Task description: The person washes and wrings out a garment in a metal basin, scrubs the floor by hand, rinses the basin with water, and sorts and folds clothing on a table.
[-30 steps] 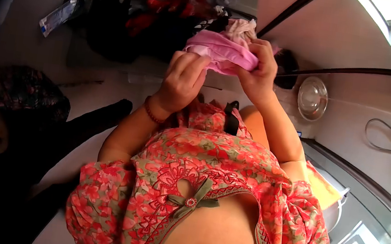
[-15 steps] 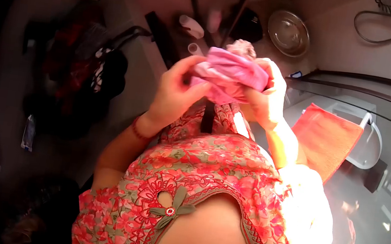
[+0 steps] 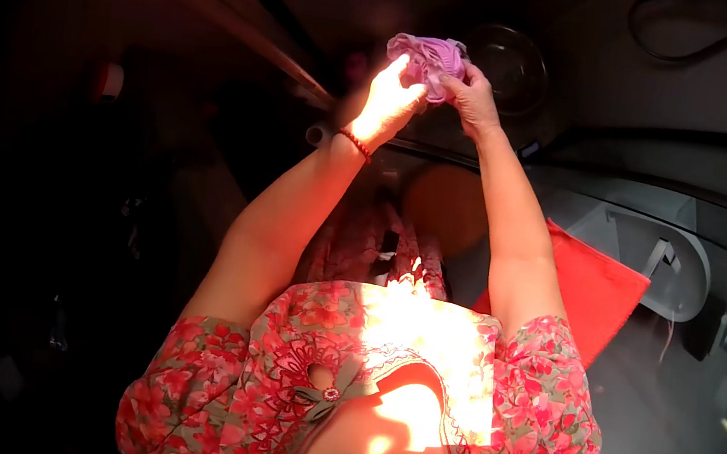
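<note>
A crumpled pink-purple cloth (image 3: pixel 431 58) is held out at arm's length near the top of the view. Its surface looks ribbed or gathered in places. My left hand (image 3: pixel 388 105) grips its lower left side between thumb and fingers, in bright sunlight. On that wrist is a red beaded bracelet (image 3: pixel 356 144). My right hand (image 3: pixel 476 103) pinches the cloth's right edge, thumb toward me. The exact kind of cloth piece cannot be made out.
Behind the cloth, a round metal basin (image 3: pixel 508 69) stands in shadow. An orange-red towel (image 3: pixel 591 292) hangs at the right by a white washbasin (image 3: pixel 677 280). A wooden-looking frame edge (image 3: pixel 233 28) crosses the upper left. Much of the left side is dark.
Both hands have moved up and farther from my body with the pink cloth, and my arms are now stretched out. The view has grown darker, and a frame edge has appeared upper left.
</note>
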Demonstrator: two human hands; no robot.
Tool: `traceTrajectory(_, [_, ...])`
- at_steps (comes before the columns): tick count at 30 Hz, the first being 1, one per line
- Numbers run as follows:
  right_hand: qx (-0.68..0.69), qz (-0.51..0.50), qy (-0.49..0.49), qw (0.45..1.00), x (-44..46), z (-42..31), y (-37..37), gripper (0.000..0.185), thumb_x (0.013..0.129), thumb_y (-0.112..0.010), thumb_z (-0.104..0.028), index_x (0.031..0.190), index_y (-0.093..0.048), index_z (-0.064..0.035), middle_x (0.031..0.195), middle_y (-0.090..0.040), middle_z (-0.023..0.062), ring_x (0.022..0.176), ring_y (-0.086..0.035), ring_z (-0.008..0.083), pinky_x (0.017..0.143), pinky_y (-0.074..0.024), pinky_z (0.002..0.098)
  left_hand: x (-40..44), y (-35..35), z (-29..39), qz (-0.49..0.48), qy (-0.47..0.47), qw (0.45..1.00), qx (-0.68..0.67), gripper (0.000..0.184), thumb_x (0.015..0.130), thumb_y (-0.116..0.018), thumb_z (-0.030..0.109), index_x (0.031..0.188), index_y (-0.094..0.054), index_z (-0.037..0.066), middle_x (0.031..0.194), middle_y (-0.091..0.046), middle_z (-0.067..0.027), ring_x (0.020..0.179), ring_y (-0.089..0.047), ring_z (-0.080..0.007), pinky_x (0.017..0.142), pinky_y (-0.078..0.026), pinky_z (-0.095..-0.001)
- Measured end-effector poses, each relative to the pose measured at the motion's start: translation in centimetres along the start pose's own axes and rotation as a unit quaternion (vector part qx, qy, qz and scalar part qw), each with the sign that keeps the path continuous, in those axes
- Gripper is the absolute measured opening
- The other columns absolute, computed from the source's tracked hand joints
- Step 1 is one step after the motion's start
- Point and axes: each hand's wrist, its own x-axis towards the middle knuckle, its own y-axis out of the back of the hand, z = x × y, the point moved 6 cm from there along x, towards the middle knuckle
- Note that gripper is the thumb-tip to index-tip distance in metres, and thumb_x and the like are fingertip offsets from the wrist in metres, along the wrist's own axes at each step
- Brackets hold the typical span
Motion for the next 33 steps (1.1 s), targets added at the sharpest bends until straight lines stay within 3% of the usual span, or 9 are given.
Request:
traceTrajectory(3, [-0.037, 0.036, -0.09, 0.995, 1.1, 0.4, 0.4, 0.047, 0.08, -0.064, -0.008, 0.123, -0.047, 0.0017, 0.108, -0.056, 0.0106, 0.089, -0.059, 0.0162, 0.077, -0.0518, 0.0303, 1.1, 0.0, -0.7, -0.019, 0.012, 1.0, -0.007, 0.042, 0.079, -0.063, 0.006, 0.118, -0.051, -0.003, 0.102, -0.059, -0.0059, 0.088, -0.055, -0.0126, 0.078, -0.046, -0.0249])
traceTrajectory(6, [0.006, 0.103, -0.036, 0.994, 0.4, -0.9, 2.3, 0.028, 0.08, -0.061, -0.009, 0.105, -0.056, 0.0022, 0.091, -0.06, 0.0072, 0.072, -0.059, 0.0132, 0.061, -0.0502, 0.024, -0.2, -1.2, -0.9, 0.011, 0.005, 1.0, 0.004, 0.037, 0.081, -0.063, 0.008, 0.116, -0.053, -0.001, 0.104, -0.06, -0.007, 0.089, -0.057, -0.0123, 0.077, -0.047, -0.0257])
traceTrajectory(11, [-0.056, -0.004, -0.079, 0.995, -8.5, 0.7, -2.0, 0.018, 0.084, -0.057, -0.007, 0.101, -0.057, 0.0013, 0.084, -0.061, 0.0048, 0.064, -0.057, 0.009, 0.057, -0.0484, 0.0213, -7.0, -0.1, -0.7, -0.09, 0.107, 0.99, -0.031, 0.026, 0.083, -0.06, 0.008, 0.107, -0.057, -0.001, 0.097, -0.062, -0.0066, 0.085, -0.06, -0.0149, 0.075, -0.05, -0.028])
traceTrajectory(15, [-0.05, -0.041, -0.147, 0.987, -20.8, 5.0, -6.8, 0.022, 0.095, -0.045, -0.015, 0.105, -0.057, 0.0003, 0.081, -0.063, 0.0046, 0.064, -0.059, 0.0088, 0.055, -0.0484, 0.0202, -16.0, 2.6, 2.6, -0.138, 0.002, 0.98, 0.14, 0.025, 0.084, -0.054, 0.006, 0.106, -0.057, -0.005, 0.092, -0.064, -0.0121, 0.084, -0.061, -0.0169, 0.075, -0.05, -0.0291])
traceTrajectory(21, [-0.058, -0.179, -0.066, 0.98, -25.9, 3.8, -16.7, 0.021, 0.091, -0.055, -0.014, 0.107, -0.056, 0.0, 0.083, -0.062, 0.0028, 0.069, -0.055, 0.0075, 0.063, -0.0442, 0.0206, -23.8, 10.0, 8.1, -0.147, 0.038, 0.983, 0.103, 0.022, 0.086, -0.054, 0.005, 0.105, -0.056, -0.006, 0.089, -0.064, -0.0124, 0.084, -0.061, -0.0157, 0.071, -0.05, -0.0278])
traceTrajectory(23, [-0.039, -0.182, -0.083, 0.979, -24.9, 3.2, -17.5, 0.02, 0.09, -0.055, -0.008, 0.108, -0.056, 0.0004, 0.087, -0.06, 0.0016, 0.075, -0.053, 0.0062, 0.066, -0.0425, 0.0193, -23.6, 11.4, 8.3, -0.041, -0.107, 0.977, 0.18, 0.02, 0.083, -0.058, 0.003, 0.103, -0.057, -0.002, 0.09, -0.061, -0.0099, 0.082, -0.061, -0.0156, 0.07, -0.051, -0.0267])
traceTrajectory(27, [-0.096, -0.217, -0.036, 0.971, -21.7, 3.2, -17.0, 0.02, 0.089, -0.054, -0.003, 0.109, -0.057, -0.0013, 0.094, -0.06, -0.0003, 0.076, -0.054, 0.0041, 0.067, -0.0439, 0.0193, -22.1, 13.4, 10.8, 0.041, -0.223, 0.913, 0.338, 0.026, 0.078, -0.061, -0.001, 0.104, -0.058, 0.001, 0.101, -0.06, -0.0132, 0.09, -0.061, -0.0248, 0.073, -0.051, -0.0306])
traceTrajectory(29, [-0.11, -0.223, -0.024, 0.968, -19.9, 4.2, -16.0, 0.028, 0.085, -0.058, -0.002, 0.113, -0.056, -0.0016, 0.101, -0.058, 0.0005, 0.082, -0.052, 0.0055, 0.069, -0.0441, 0.0196, -21.0, 13.8, 11.6, 0.103, -0.269, 0.835, 0.47, 0.036, 0.075, -0.064, -0.001, 0.11, -0.057, 0.003, 0.114, -0.055, -0.0141, 0.105, -0.054, -0.0315, 0.09, -0.045, -0.0367])
traceTrajectory(33, [-0.324, -0.199, 0.112, 0.918, -16.1, 2.5, -16.1, 0.059, 0.075, -0.067, -0.005, 0.13, -0.045, -0.0066, 0.12, -0.05, 0.0126, 0.09, -0.056, 0.0162, 0.077, -0.0469, 0.0249, -17.8, 15.0, 11.3, 0.1, -0.158, 0.721, 0.667, 0.077, 0.071, -0.074, 0.014, 0.138, -0.035, 0.012, 0.134, -0.04, -0.013, 0.123, -0.037, -0.0348, 0.103, -0.028, -0.0467])
